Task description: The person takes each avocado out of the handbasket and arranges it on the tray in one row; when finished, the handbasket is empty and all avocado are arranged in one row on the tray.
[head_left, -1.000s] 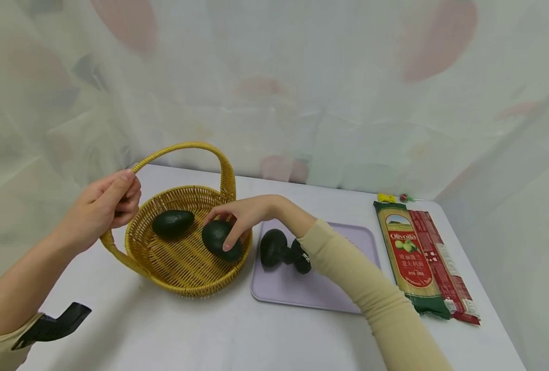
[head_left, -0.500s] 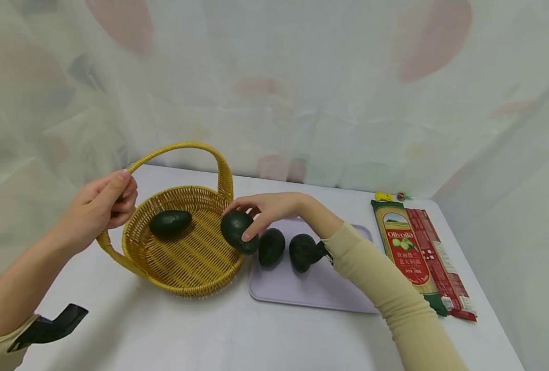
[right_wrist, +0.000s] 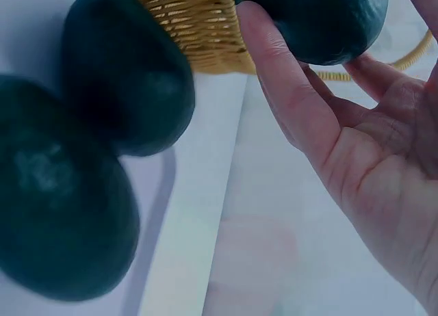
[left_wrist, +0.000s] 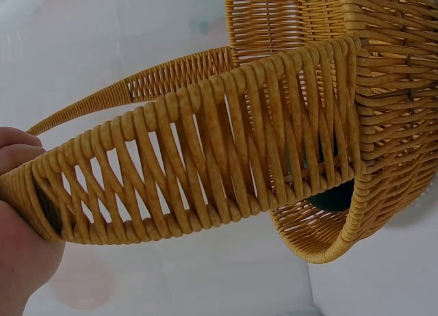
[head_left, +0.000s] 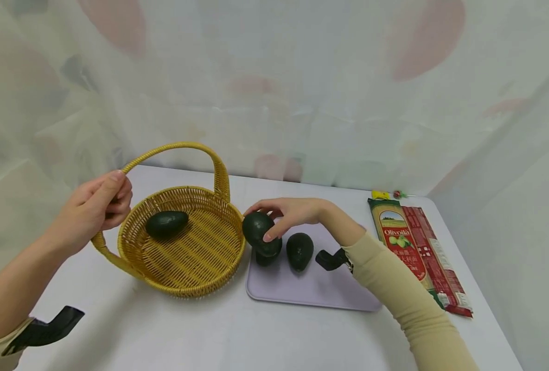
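R hand [head_left: 297,211] grips a dark green avocado [head_left: 257,230] w/ curled fingers, held just above the lavender plastic tray [head_left: 311,288], over its 9 o'clock edge, right beside the basket rim. L hand [head_left: 91,211] is closed round the handle base of the round yellow wicker basket [head_left: 195,278] at its 9 o'clock side. One avocado in basket [head_left: 166,224] lies near 10 o'clock. Two more avocados on tray: one [head_left: 268,256] under the held one, another [head_left: 299,251] just beside. Pasta packs [head_left: 415,252] at 3 o'clock of tray, on white table [head_left: 237,335].
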A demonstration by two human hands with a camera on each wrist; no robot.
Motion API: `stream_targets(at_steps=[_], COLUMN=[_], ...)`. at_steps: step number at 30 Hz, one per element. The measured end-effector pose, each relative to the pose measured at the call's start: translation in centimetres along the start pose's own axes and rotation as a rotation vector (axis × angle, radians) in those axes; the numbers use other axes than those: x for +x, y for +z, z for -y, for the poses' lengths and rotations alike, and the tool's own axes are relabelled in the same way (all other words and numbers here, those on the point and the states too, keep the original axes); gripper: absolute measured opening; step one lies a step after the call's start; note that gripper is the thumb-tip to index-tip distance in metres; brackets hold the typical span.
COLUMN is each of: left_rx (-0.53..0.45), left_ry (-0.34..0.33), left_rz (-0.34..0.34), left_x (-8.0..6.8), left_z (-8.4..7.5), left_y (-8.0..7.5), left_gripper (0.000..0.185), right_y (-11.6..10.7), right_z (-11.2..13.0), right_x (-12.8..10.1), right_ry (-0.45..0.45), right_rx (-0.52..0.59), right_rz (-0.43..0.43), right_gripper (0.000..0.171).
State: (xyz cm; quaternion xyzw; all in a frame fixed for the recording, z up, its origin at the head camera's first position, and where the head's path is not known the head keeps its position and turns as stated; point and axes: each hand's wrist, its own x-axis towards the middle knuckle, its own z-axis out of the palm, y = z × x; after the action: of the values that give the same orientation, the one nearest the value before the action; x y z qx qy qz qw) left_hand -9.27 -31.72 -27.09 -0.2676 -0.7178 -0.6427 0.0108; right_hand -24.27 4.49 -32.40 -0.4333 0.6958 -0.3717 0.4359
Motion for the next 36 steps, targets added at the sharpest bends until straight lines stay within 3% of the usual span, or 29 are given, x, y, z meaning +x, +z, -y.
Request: stream_targets(at_steps=[12, 26, 36], left_rx=[-0.024, -0.024, -0.021], left_ry=[0.007, 0.007, -0.004], left_rz=[0.008, 0.005, -0.005], left_x=[-0.1, 0.1, -0.1], left_z=[0.1, 0.1, 0.1], left_y=[-0.1, 0.0, 0.0], left_gripper=[0.029, 0.029, 0.028], right_y=[-0.1, 1.2, 1.7], right_z=[-2.3, -4.2, -5.6], right_x=[-3.3, -6.6, -9.3], right_ry=[0.017, 0.142, 0.145], right_rx=[0.092, 0.247, 0.369], right_rz=[-0.088, -0.291, -0.393], right_gripper=[0.068, 0.065, 0.068])
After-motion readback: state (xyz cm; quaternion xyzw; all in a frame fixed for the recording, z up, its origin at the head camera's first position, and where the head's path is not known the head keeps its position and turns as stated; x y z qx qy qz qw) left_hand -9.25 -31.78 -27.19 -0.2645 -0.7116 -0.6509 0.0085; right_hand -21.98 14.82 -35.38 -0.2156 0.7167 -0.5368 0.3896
